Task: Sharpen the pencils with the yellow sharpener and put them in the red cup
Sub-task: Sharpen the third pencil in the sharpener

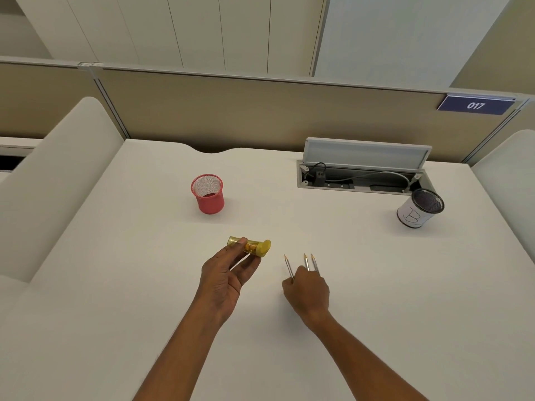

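Left hand holds yellow sharpener; right hand on pencils.
Red cup stands upright at left rear of table. Thumb and fingers clamp the sharpener, held sideways above the table. Three pencils lie beside it, tips pointing away; right fingers curl over their near ends, grip undeterminable. Black cup stands far right.

White desk, with a black mesh cup out at 2 o'clock, wrapped in white paper with what looks like a "B" scribbled on it. Just behind it, at 1 o'clock, the cable hatch sits flipped open, with a grey cord and a black plug inside. There's a blue "017" sign on the beige partition, 2 o'clock too.
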Available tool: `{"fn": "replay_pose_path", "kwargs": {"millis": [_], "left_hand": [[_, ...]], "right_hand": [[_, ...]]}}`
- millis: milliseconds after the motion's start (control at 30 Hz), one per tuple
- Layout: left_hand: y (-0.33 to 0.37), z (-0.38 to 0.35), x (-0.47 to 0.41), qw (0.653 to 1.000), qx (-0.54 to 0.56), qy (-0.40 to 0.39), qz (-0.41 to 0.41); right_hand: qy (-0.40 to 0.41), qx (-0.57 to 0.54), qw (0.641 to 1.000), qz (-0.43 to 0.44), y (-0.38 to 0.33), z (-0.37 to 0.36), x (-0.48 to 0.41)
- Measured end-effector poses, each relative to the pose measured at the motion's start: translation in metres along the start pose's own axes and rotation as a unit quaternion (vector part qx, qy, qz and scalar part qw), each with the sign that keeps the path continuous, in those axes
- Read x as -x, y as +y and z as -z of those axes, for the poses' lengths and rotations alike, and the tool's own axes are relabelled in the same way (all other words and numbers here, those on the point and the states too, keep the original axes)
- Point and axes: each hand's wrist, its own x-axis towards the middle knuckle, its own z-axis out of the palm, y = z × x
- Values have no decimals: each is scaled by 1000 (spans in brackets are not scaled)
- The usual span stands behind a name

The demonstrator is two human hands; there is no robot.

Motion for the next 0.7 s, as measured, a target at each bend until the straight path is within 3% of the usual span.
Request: {"fn": "replay_pose_path", "kwargs": {"millis": [133,333,500,700], "left_hand": [[4,-1,2,1000,7,-2,-1],[11,-2,6,1000,9,-9,-9],[14,-5,10,1000,10,-16,-8],[13,-10,14,1000,16,-23,-4]], "right_hand": [[77,-126,988,48,0,40,11],[239,-213,917,236,-2,118,44],[268,-224,891,291,1,144,62],[250,-218,887,321,-2,140,67]]}}
